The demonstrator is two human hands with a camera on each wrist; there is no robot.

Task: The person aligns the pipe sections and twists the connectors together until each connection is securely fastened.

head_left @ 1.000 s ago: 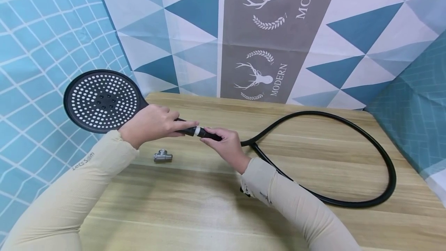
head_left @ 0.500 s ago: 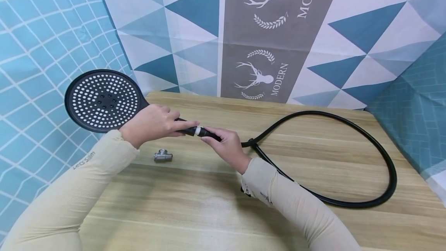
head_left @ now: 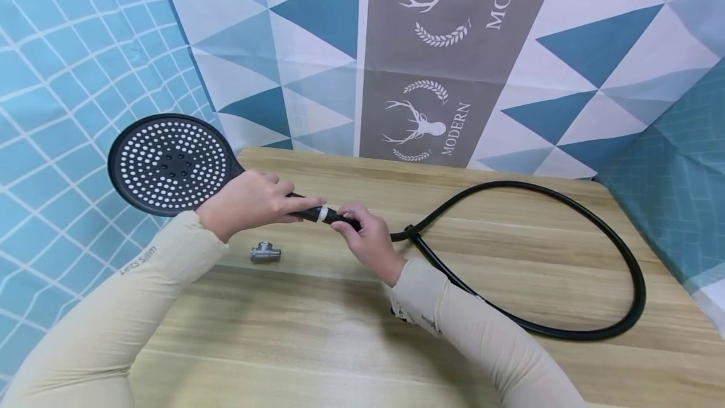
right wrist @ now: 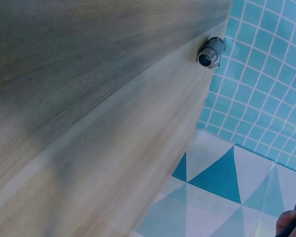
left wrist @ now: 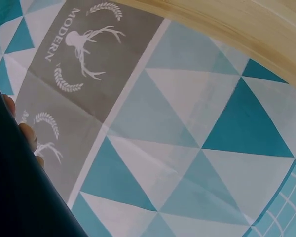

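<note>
A shower head (head_left: 170,165) and a hose (head_left: 639,291) meet end to end over the bench (head_left: 272,357).
The right hand (head_left: 368,235) pinches the hose's end between thumb and fingers; the left hand's (head_left: 252,200) fingers curl round the handle (head_left: 306,211), index straight, near a white ring (head_left: 323,213). The shower head is out left, nozzles facing the person. A metal fitting (head_left: 265,252) lies on the bench; the hose loops rightward before a patterned wall (head_left: 317,99).

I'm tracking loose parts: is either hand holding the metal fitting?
No, the metal fitting lies on the wooden tabletop, apart from the left hand and right hand.
</note>
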